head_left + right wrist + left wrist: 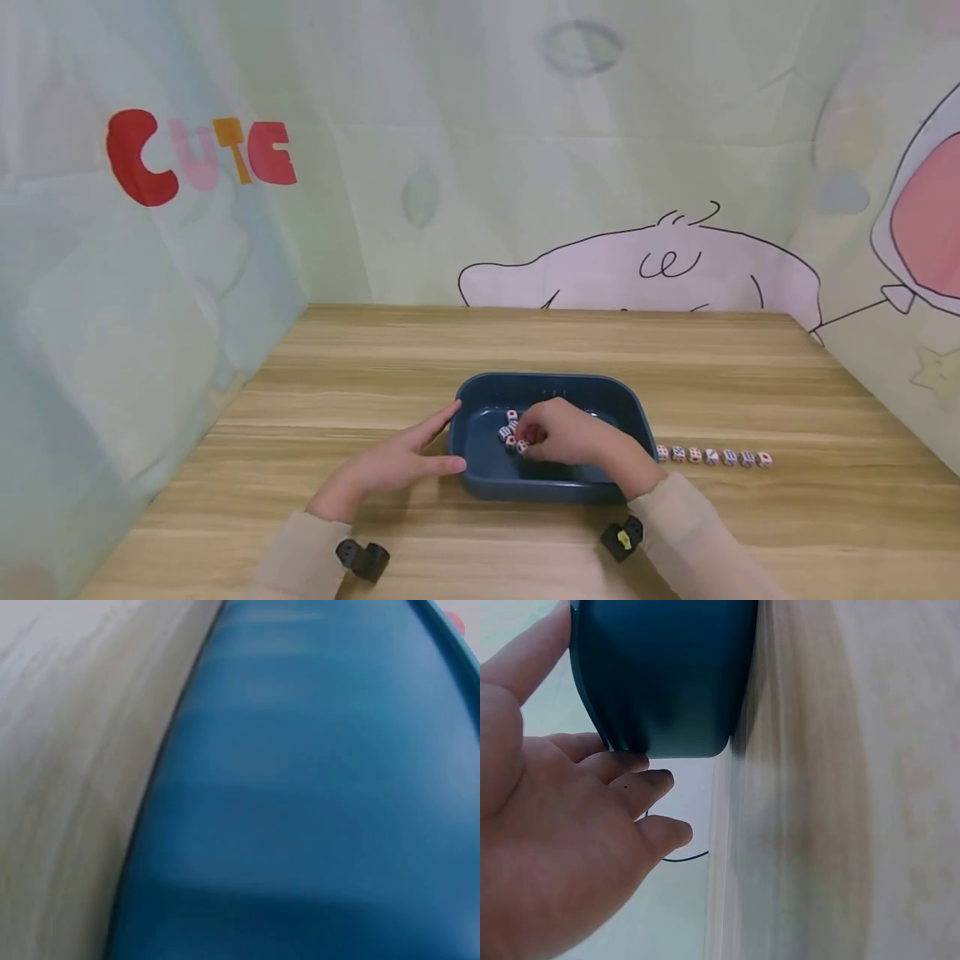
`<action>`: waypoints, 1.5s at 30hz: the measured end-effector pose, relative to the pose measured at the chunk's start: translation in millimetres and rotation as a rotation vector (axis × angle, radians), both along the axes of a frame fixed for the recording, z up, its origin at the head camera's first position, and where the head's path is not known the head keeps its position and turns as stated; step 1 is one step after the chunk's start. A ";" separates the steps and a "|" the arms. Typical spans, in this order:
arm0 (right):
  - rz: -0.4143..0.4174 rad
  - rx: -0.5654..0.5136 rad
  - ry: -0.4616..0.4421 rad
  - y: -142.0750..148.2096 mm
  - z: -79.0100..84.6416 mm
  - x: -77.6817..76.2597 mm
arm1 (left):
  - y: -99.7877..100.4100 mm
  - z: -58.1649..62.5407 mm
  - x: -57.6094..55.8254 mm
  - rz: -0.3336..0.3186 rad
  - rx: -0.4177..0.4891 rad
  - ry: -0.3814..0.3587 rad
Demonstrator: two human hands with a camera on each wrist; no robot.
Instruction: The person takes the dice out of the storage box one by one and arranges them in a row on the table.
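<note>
A dark blue rectangular tray (543,492) stands on the wooden table, with several white dice (505,433) clustered in its left half. My left hand (390,460) touches the tray's left end, fingers fairly straight and thumb apart; in the left wrist view the left hand (570,825) is palm-on beside the tray's outer wall (667,675). Reaching over the near rim, my right hand (566,433) has its fingers curled down at the dice and pinches a die (522,447) at the thumb and fingertips. The right wrist view shows only the tray's side (300,787), not the hand.
Right of the tray, several dice (711,456) lie in a straight row on the table (375,350). A printed curtain (375,208) hangs behind and along the sides. Each wrist wears a small black camera.
</note>
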State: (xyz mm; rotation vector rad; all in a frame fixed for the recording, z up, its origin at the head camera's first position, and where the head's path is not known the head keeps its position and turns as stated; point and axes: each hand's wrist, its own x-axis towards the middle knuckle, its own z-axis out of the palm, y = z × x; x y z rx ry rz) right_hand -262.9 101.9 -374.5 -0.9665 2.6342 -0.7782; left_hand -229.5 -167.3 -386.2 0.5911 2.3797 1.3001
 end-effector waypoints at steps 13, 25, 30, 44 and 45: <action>-0.069 -0.116 0.019 56.2 18.4 11.7 | 2.3 -0.4 -0.4 0.014 0.001 -0.008; -0.175 -0.211 -0.005 119.8 35.3 26.2 | 3.3 -3.4 -1.9 0.017 0.005 -0.007; -0.223 -0.208 0.005 149.6 38.0 32.8 | 3.4 -3.2 -2.2 0.012 0.001 -0.007; -0.377 -0.026 0.109 234.6 24.7 44.1 | 3.7 -1.8 -1.2 0.017 0.001 -0.004; -0.392 -0.007 0.111 239.9 23.4 43.8 | 3.5 -2.0 -1.2 0.020 0.001 -0.005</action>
